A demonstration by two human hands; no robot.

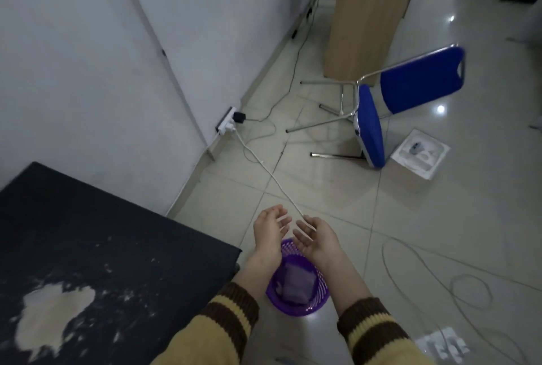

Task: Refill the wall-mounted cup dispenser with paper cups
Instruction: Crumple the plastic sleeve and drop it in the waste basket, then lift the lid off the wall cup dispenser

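Note:
My left hand and my right hand hang side by side above a purple plastic basket on the floor. Both hands are empty, palms turned toward each other, fingers relaxed and slightly spread. The basket holds a crumpled bluish wrapper or bag. Neither paper cups nor a cup dispenser appear in this view. Both forearms wear yellow sleeves with brown stripes.
A black table with a worn pale patch stands at the lower left, against the white wall. A blue chair lies tipped over ahead. A white cable runs from a power strip. An open white box and a wooden desk lie farther off.

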